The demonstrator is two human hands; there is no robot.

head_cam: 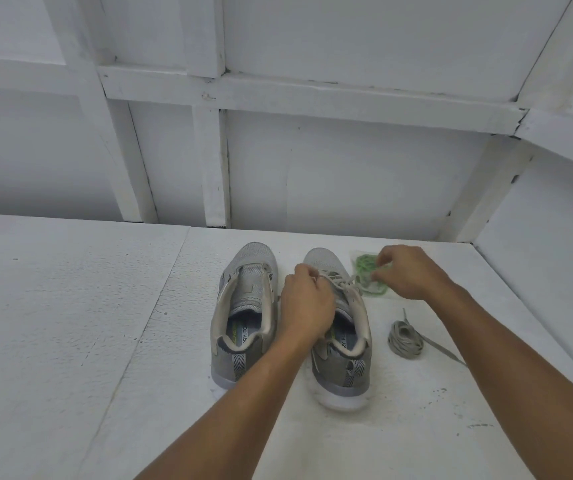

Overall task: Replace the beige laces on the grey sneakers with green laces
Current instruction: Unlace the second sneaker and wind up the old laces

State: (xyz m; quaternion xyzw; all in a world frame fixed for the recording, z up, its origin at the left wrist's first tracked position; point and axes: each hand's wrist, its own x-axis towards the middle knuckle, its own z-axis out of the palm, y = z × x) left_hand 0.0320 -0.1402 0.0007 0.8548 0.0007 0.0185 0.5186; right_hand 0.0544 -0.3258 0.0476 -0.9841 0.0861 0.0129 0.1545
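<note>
Beige lace (342, 280): threaded in the right sneaker (344, 372) on the surface, toe pointing away.
Left hand (307, 299): nearer, fingers curled, pinched the lace at the eyelets.
Right hand (409, 271): apparently pinched its free end, over the green laces (364, 263).
Pull axis: ran rightward, across the shoe.

White, rough-textured work surface (70, 306), split by a seam (164, 296) running from the far edge toward the near left and flecked with a few dark specks (479, 426) at the near right. Behind it, a white panelled wall (347, 174) crossed by upright and horizontal battens (214, 168), paint chipped at some joints. At the right, a second white wall (541, 237) meeting the surface at an angle.
</note>
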